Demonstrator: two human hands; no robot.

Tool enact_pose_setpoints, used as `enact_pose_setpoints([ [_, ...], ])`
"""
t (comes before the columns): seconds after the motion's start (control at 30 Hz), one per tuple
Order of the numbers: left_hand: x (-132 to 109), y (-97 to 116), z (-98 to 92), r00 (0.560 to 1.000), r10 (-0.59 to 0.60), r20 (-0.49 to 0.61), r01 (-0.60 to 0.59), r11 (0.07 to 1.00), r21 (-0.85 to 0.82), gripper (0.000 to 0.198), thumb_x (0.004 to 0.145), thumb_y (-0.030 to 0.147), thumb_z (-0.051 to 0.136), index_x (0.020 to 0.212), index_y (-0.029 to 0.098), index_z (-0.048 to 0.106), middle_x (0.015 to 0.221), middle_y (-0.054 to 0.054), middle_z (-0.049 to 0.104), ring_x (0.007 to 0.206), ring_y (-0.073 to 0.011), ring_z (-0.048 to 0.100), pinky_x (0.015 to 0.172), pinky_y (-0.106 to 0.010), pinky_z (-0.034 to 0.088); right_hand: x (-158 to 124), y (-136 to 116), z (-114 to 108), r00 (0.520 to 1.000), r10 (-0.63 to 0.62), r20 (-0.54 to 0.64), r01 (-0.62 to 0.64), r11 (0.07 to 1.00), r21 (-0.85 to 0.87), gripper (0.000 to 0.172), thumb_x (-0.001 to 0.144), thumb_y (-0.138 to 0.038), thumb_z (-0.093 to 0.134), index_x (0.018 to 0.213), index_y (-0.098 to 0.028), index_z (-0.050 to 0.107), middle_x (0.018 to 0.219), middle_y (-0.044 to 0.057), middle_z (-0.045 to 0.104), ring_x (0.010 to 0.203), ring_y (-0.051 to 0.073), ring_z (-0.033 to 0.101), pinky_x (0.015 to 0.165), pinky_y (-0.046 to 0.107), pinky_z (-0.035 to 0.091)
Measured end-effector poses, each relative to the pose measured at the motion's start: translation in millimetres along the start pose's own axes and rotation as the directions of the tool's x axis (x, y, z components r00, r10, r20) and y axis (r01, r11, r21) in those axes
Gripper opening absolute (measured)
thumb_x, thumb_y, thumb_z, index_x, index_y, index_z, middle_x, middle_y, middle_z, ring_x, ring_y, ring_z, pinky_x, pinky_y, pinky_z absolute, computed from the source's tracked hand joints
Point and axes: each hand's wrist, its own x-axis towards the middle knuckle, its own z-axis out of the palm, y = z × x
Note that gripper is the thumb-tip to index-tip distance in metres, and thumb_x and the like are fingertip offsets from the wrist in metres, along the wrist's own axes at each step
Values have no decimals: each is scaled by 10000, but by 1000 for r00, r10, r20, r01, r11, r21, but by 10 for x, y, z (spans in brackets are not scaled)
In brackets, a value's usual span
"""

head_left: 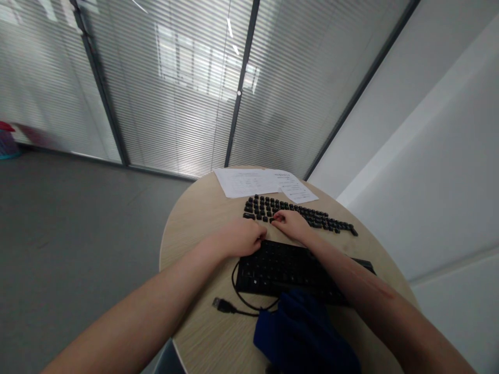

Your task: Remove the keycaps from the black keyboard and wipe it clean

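My left hand (246,237) is closed, its curled fingers at the upper left corner of a black keyboard base (280,267). Whatever those fingers may hold is hidden. My right hand (291,224) reaches over the base to the near edge of the loose black keycaps (312,215), laid out in rows on the table. Its fingers are bent together beside a keycap; I cannot make out what is between them. My right forearm covers part of the base. A black USB cable (224,305) loops from the base's left side.
Printed papers (249,183) lie at the far edge of the round wooden table (187,223). A dark blue cloth (304,337) is bunched at the near side, against the keyboard base. Beyond stand a glass partition with blinds (175,104) and a white wall (429,156).
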Motion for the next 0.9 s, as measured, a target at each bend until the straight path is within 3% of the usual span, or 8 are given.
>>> enact_pose_setpoints([
  [0.47,0,-4,8,1000,3,-17,-3,1000,1,160,852,186,599,893,215,750,840,-80,761,748,-248,700,657,-332,510,-39,-43,-40,998,16,-59,-17,1000,-15,211,872,-356,732,1024,-216,774,920,56,792,857,238,708,761,316,485],
  [0.57,14,-23,30,1000,2,-8,-2,1000,-4,169,849,191,595,896,216,755,822,-71,758,723,-228,684,648,-315,496,-138,-39,-138,996,4,-87,-4,1000,10,209,938,-359,638,1005,-210,768,935,73,779,876,239,698,812,333,492],
  [0.67,37,-46,54,1000,3,8,-3,1000,-26,190,853,198,588,930,214,760,835,-69,756,725,-215,670,651,-308,484,-330,-7,-291,992,15,-123,9,982,186,358,1017,-423,473,989,-203,754,922,81,752,822,219,684,820,347,515],
  [0.73,55,-57,71,1000,0,8,0,999,-41,199,862,207,581,949,217,760,852,-70,755,734,-215,664,658,-311,480,-509,12,-412,986,85,-143,2,854,520,484,1016,-546,422,918,-197,741,810,72,713,701,204,658,748,353,539],
  [0.8,72,-60,86,1000,-3,-5,2,999,-54,192,867,216,583,946,218,757,873,-73,754,750,-220,660,672,-321,482,-714,11,-531,979,162,-125,6,585,811,568,979,-663,428,839,-201,726,754,64,687,676,199,659,728,359,560],
  [0.9,90,-38,99,999,17,-28,-18,998,-67,184,872,207,577,932,209,751,907,-75,747,797,-226,660,706,-332,491,-1018,-32,-634,983,182,2,-57,296,954,594,927,-737,493,799,-205,723,551,9,574,558,183,612,667,361,580],
])
